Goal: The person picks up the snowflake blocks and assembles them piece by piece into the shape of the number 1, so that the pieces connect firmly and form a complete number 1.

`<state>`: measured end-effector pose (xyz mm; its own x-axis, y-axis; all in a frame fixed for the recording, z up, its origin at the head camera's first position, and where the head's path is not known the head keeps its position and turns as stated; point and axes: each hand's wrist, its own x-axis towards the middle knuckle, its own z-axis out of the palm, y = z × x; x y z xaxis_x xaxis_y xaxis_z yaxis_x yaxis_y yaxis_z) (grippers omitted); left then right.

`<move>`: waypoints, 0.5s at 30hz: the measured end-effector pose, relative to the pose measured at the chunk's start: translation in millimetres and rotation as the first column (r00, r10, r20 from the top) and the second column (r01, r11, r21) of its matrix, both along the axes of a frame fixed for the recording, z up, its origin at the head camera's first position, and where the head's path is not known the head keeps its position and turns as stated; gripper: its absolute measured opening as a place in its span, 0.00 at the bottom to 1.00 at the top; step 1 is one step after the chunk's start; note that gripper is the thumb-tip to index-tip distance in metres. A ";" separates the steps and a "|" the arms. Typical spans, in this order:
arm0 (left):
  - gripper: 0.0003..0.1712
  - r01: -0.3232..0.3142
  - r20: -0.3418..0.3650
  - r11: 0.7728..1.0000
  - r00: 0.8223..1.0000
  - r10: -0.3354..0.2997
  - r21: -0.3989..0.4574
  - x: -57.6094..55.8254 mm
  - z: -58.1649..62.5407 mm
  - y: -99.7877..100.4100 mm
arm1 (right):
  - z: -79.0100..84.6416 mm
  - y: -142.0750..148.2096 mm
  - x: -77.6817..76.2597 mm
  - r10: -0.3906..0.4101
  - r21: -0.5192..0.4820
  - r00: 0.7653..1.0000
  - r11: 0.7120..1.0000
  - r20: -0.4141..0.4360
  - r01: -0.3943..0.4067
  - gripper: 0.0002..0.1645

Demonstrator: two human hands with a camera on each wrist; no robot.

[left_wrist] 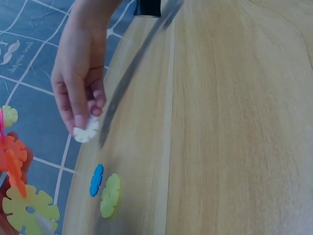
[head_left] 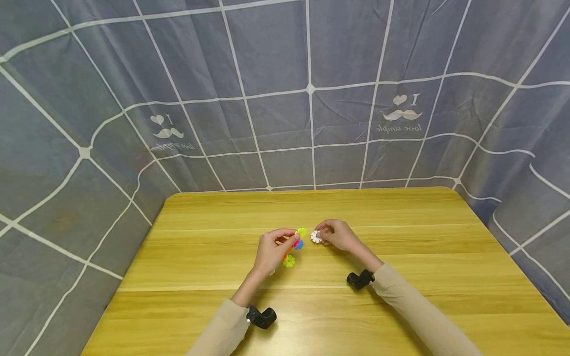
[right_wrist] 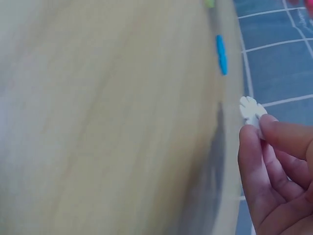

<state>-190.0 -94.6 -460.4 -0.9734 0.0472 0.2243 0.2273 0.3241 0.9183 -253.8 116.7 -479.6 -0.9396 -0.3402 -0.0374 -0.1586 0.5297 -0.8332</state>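
Over the table (head_left: 409,212), the left hand (head_left: 269,251) holds joined coloured discs (left_wrist: 15,171) and, apart to its right, the right hand (head_left: 342,237) pinches a white disc (head_left: 315,237) by one edge, seemingly leaving notches free.

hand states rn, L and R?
Left hand: closed, holding a cluster of joined coloured discs.
Right hand: closed, pinching a single white notched disc.

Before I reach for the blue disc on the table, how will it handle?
The blue disc lies flat on the table, so if pushed it will probably slide rather than roll. Being small and thin, it is likely light. It should be fairly stiff: the similar white disc looks flat, unbent, where the right hand pinches it.
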 end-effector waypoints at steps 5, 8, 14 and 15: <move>0.10 -0.005 0.003 1.000 1.000 0.005 -0.013 0.8 -1.1 -0.8 | 11.4 -1.3 6.7 -0.031 -0.026 0.999 0.999 -0.040 0.030 0.12; 0.10 -0.007 -0.005 1.000 1.000 0.007 -0.003 1.6 -1.8 -2.7 | 19.6 -3.2 10.5 -0.049 -0.075 0.997 0.996 -0.051 0.046 0.12; 0.10 -0.003 -0.022 1.000 1.000 0.003 -0.015 2.9 -2.3 -5.2 | 34.9 -7.5 16.7 -0.073 -0.165 0.996 0.984 -0.055 0.063 0.13; 0.10 -0.003 -0.025 1.000 1.000 0.003 -0.019 2.8 -2.5 -5.2 | 37.2 -8.2 17.6 -0.079 -0.177 0.996 0.982 -0.051 0.069 0.13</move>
<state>-187.1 -99.8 -462.9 -0.9677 0.0488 0.2472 0.2487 0.3422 0.9061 -236.2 108.5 -442.5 -0.9613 -0.2660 0.0714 -0.1747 0.3886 -0.9047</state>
